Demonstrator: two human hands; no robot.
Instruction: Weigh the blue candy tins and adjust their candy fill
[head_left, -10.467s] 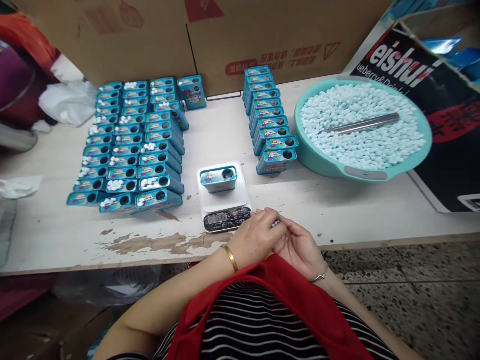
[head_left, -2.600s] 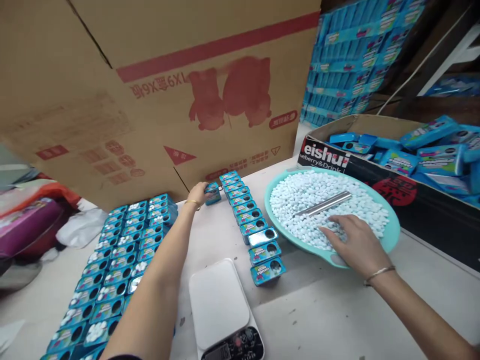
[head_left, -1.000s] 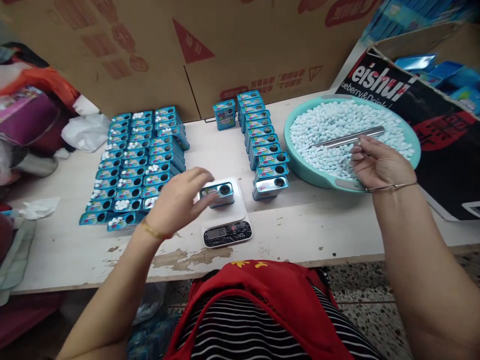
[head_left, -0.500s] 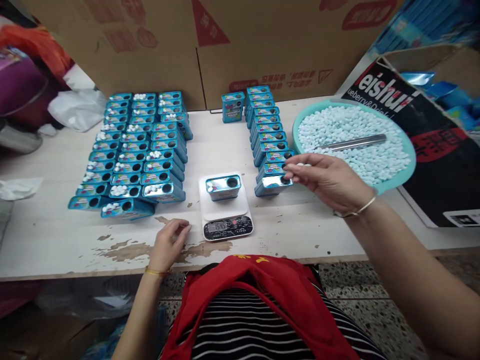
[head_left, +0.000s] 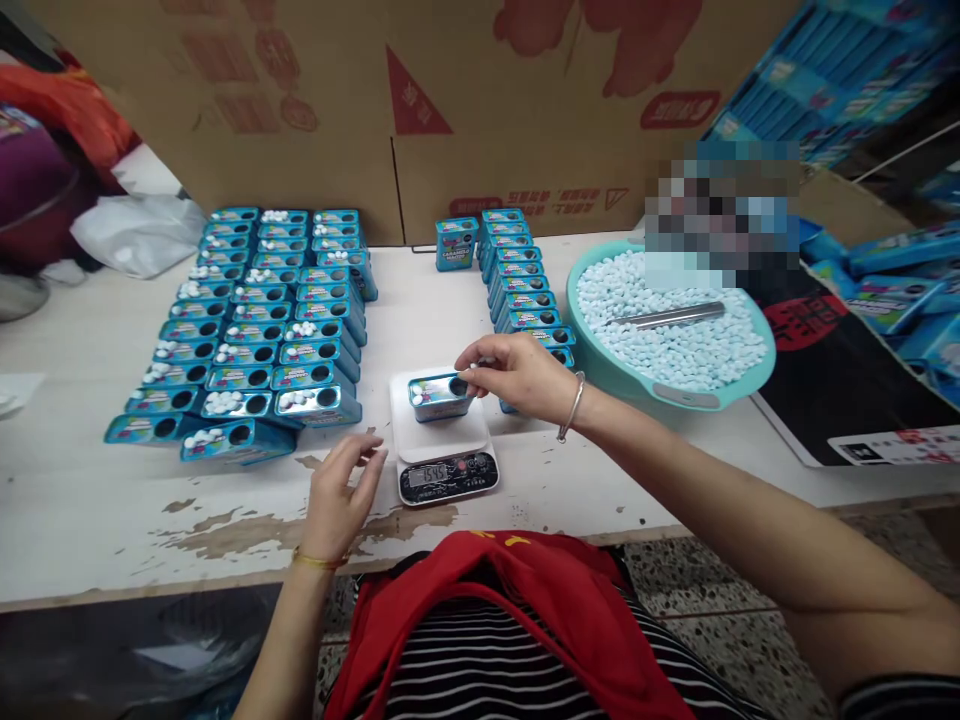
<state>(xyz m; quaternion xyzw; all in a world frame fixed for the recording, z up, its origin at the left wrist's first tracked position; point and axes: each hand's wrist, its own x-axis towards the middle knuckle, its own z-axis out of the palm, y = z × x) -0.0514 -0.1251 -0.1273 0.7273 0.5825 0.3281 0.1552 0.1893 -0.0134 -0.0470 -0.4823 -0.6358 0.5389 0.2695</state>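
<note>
A blue candy tin (head_left: 441, 408) stands on a white digital scale (head_left: 405, 446), its round opening on the right and a few white candies on its top at the left. Over that opening, my right hand (head_left: 525, 378) is closed in a pinch with small white candies partly showing between the fingertips. My left hand (head_left: 339, 492) rests by the table's front, left of the scale, thumb and fingers apart and holding nothing. To the right, a turquoise bowl (head_left: 611, 362) is full of pale candies, with a shiny metal tube (head_left: 667, 316) lying on them.
Packed rows of blue tins (head_left: 244, 352) fill the left, many with white candies on top. Another row of tins (head_left: 521, 268) runs behind my right hand, beside a single tin (head_left: 456, 245). A large cardboard box (head_left: 300, 120) closes off the back. More blue packages (head_left: 900, 300) lie far right.
My right hand has moved left, from the right-hand tin row to the opening of the tin on the scale. My left hand's fingers have spread slightly. The view has shifted a little.
</note>
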